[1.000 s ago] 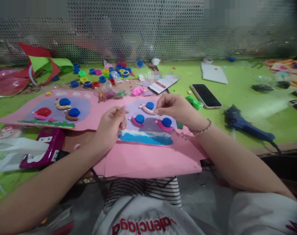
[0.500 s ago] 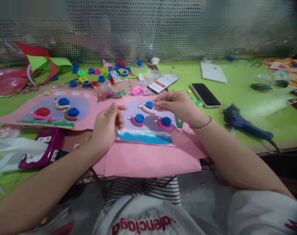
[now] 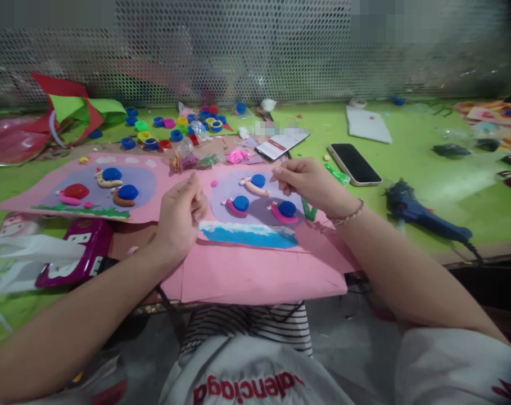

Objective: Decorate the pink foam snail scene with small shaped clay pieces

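A pink foam sheet [image 3: 255,275] lies in front of me with a lilac oval [image 3: 259,211] and a blue wave strip [image 3: 249,235] on it. Three clay snails with blue caps sit on the oval: one upper [image 3: 253,184], one left [image 3: 237,206], one right [image 3: 284,211]. A small pink dot [image 3: 214,183] lies at the oval's left edge. My left hand [image 3: 179,216] hovers left of the oval, fingers curled in a pinch; what they hold is hidden. My right hand [image 3: 306,183] is pinched shut just right of the upper snail.
A second pink sheet with snails [image 3: 99,191] lies to the left, above a purple box [image 3: 76,253]. Several coloured bottle caps [image 3: 175,126] are at the back. Two phones [image 3: 354,164] [image 3: 280,145] and a blue glue gun [image 3: 424,216] lie to the right. Red and green foam [image 3: 78,109] sits far left.
My left hand drew back to the left off the oval, uncovering the small pink dot. My right hand lifted slightly away from the upper snail.
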{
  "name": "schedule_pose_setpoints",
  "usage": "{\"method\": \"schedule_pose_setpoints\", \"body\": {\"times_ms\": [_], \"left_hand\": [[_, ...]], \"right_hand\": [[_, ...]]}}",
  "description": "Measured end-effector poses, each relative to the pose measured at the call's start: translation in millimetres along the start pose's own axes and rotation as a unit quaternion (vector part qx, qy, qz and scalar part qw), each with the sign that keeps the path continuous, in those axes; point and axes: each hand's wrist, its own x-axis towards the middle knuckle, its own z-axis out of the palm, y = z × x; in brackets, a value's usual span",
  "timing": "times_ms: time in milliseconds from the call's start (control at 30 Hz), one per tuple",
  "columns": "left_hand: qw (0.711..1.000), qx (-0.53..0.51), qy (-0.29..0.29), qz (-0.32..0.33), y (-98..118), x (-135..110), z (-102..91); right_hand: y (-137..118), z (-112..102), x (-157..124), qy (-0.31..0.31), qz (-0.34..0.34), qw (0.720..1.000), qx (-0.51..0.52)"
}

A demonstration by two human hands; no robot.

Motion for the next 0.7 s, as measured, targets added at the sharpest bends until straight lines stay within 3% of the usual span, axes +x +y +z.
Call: {"method": "schedule_pose_setpoints", "body": {"times_ms": [100,200,333,433,600,700], "left_hand": [[0.999,0.013,-0.019,-0.031,-3,-1,-0.1],[0.992,0.061,-0.086,-0.063,-7,-2,-1.7],[0.959,0.202,-0.197,-0.011,-9,-8,-4.1],[0.934,0.258,-0.247,0.019,-9,-13,-4.4],[0.904,0.328,-0.266,0.062,-5,-14,-2.7],[0.896,0.351,-0.259,0.084,-1,-14,-1.8]], "right_hand": [[-2,2,-1,-0.008,-0.008,1.0,0.009],[-1,5,-3,-0.047,-0.042,0.998,0.015],[-3,10,-6,-0.134,-0.068,0.987,-0.061],[-6,11,-7,-0.155,-0.067,0.979,-0.113],[-8,10,-8,-0.167,-0.081,0.976,-0.11],[-7,9,-8,-0.212,-0.106,0.966,-0.106]]}}
